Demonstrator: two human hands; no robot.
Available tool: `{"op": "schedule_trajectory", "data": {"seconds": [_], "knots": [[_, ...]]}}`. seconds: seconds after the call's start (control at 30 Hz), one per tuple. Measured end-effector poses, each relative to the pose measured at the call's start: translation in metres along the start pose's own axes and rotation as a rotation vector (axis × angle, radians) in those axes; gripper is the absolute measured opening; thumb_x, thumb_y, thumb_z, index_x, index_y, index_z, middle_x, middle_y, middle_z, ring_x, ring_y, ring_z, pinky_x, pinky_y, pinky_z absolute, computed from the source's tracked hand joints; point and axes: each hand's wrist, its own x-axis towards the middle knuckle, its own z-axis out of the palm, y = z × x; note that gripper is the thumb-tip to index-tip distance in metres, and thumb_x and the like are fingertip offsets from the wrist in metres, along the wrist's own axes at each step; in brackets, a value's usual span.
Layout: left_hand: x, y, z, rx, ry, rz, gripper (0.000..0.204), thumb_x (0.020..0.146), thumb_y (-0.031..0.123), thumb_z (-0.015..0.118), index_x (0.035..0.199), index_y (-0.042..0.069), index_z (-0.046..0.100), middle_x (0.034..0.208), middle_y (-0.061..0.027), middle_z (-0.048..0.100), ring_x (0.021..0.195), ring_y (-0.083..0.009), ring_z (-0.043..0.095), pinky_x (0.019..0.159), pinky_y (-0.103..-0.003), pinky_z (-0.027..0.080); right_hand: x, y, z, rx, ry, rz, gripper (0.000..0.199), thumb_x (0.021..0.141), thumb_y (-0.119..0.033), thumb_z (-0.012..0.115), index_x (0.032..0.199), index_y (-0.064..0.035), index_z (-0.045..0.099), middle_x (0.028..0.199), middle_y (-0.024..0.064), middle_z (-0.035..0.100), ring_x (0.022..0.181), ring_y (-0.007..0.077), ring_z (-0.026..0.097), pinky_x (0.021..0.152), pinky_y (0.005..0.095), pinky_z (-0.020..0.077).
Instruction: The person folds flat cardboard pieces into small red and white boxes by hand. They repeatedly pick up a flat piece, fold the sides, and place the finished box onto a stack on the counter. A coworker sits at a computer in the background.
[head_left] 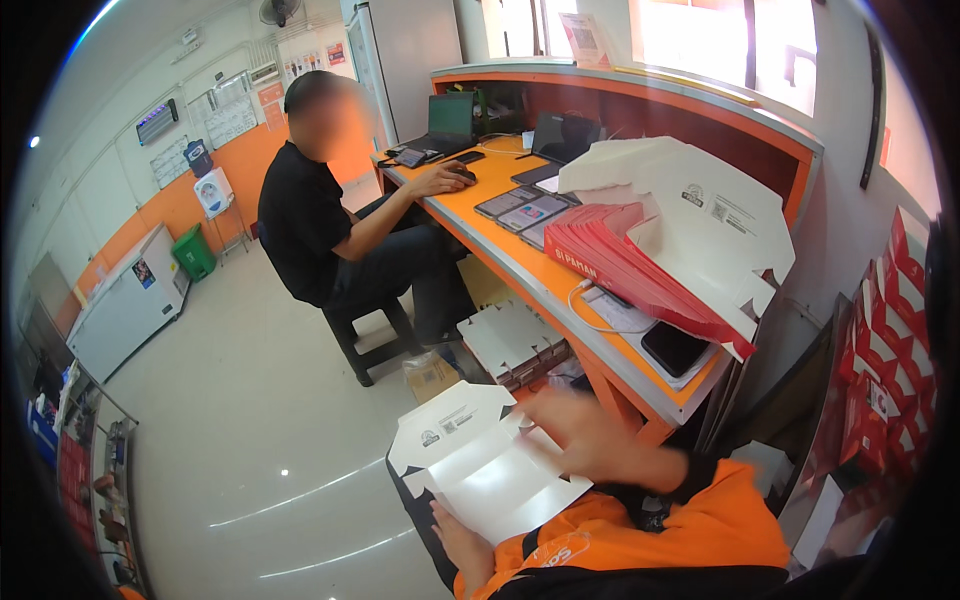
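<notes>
A white flat carton blank (480, 455) lay partly unfolded on the person's lap, below the edge of the orange counter (560, 290). Left hand (462, 545) gripped its lower edge, fingers clamped on the card. Right hand (590, 435) rested on the blank's right side, motion-blurred; whether its fingers were apart or together could not be told. A stack of red-and-white carton blanks (640, 265) lay on the counter. A seated person (330, 230) in black worked at a laptop (450, 120) further along.
</notes>
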Motion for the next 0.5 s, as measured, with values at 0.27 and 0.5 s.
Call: {"op": "schedule_trajectory", "data": {"seconds": [0.27,0.5], "knots": [[0.004,0.002,-0.018,-0.501,0.072,-0.012,0.066,0.079,-0.013,0.039,0.142,-0.001,0.022,0.136,-0.0253,0.04,0.117,-0.0374,0.049,0.092,-0.034,0.044,-0.05,0.106,0.24,0.54,-0.703,0.522,0.056,0.093,-0.053,0.041,0.102,0.0004,0.054,0.088,0.0135,0.062,0.08,0.0209,0.06,0.074,0.0297,0.0467],[0.013,-0.038,-0.028,0.062,0.066,0.04,0.07,0.078,-0.009,0.042,0.143,-0.001,0.018,0.146,-0.0264,0.022,0.126,-0.0411,0.037,0.101,-0.043,0.035,-0.017,0.084,0.264,0.841,-0.745,0.686,0.061,0.087,-0.058,0.049,0.106,-0.0003,0.051,0.08,0.013,0.063,0.058,0.0172,0.061,0.05,0.0263,0.0488]]}}
